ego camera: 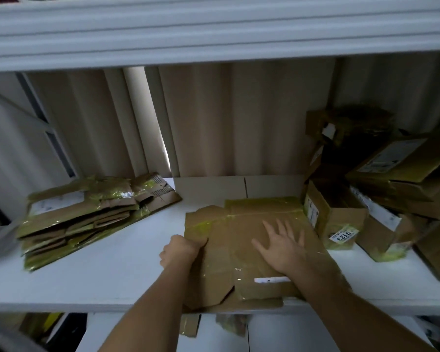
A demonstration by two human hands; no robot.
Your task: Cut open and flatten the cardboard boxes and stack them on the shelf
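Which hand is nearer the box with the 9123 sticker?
Right. The right hand lies flat on the flattened box, just left of the 9123 box. The left hand grips the flattened box's left edge, farther away.

left hand [182, 250]: fingers curled, gripping | right hand [282, 246]: flat, fingers spread

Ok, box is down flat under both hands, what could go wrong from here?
1. The flattened box overhangs the shelf's front edge, so it could slide off if the right hand lifts.
2. The left hand grips only its left flap, which might tear at the tape.
3. Swinging it toward the flattened stack could knock the uncut boxes beside it.
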